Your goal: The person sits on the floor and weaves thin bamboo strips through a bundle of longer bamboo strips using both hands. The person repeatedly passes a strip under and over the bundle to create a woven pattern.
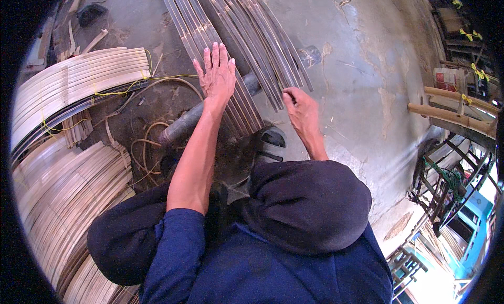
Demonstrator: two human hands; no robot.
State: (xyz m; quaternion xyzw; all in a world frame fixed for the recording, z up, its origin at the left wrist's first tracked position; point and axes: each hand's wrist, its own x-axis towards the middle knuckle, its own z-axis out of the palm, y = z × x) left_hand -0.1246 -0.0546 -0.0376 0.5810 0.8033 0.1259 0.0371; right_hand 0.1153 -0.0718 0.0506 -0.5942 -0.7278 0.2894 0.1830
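Across the grey pipe lies a set of dark, flat strips, and on them, just beyond the pipe, the left hand rests flat, palm down with fingers extended, gripping nothing. Right of the pipe, the right hand is curled beside the near ends of a second dark bundle; whether it pinches a strip I cannot tell. Left of the pipe sit pale strip stacks, with a looped hose beside its near end.
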